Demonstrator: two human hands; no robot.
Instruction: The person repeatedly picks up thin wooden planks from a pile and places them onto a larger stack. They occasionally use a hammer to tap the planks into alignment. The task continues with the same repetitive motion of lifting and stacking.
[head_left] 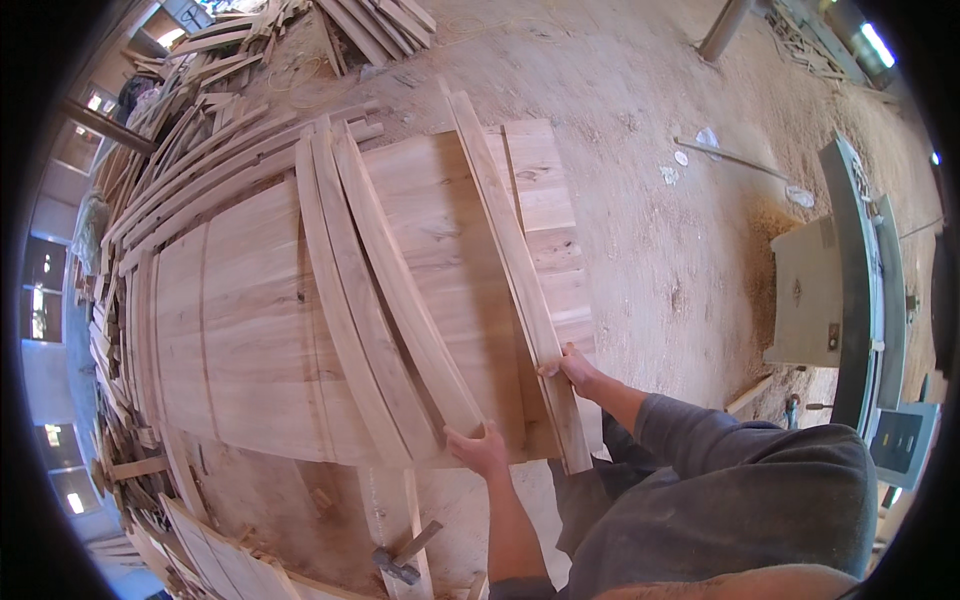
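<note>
A large wooden panel (240,320) of joined planks lies in front of me. Across it run several long narrow boards side by side, and my left hand (482,449) is closed on the near end of the rightmost board (405,280) of that group. Farther right, my right hand (575,370) grips the edge of a separate long board (512,250) close to its near end. This board seems raised above the panel, as a dark shadow lies on the wood to its left. The fingertips under both boards are partly hidden.
A hammer (400,566) rests on a wooden piece by the panel's near edge. Timber strips (190,200) are piled along the left and far left. At the right stands a green-grey machine (850,300) with sawdust beneath it. A thin stick (730,155) lies on the dusty floor.
</note>
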